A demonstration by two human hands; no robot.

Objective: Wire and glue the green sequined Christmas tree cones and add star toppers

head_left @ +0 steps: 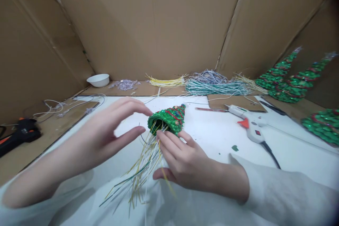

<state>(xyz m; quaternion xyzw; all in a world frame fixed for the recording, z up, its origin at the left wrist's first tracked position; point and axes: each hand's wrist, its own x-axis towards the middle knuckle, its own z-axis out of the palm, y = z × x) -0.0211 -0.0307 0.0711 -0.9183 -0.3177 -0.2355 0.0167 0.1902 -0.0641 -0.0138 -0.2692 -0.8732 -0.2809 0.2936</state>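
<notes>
A small green beaded Christmas tree (173,116) with red trim lies on its side, its hollow base facing me. From that opening spills a bundle of thin wires (144,169), mostly yellow and white with a few green ones. My left hand (113,123) is open at the left of the base, with the index fingertip at the rim and the thumb apart from it. My right hand (182,159) lies against the near side of the rim, fingers stretched over the wires where they come out, its thumb held apart below.
At right lie a white glue gun (254,130), a soldering iron (234,110) and a black-handled tool (272,107). Finished trees (293,81) stand behind them. Along the back are green wires (217,87), yellow wires (168,81), clear pieces (125,84) and a white bowl (98,80). A black glue gun (22,132) is far left.
</notes>
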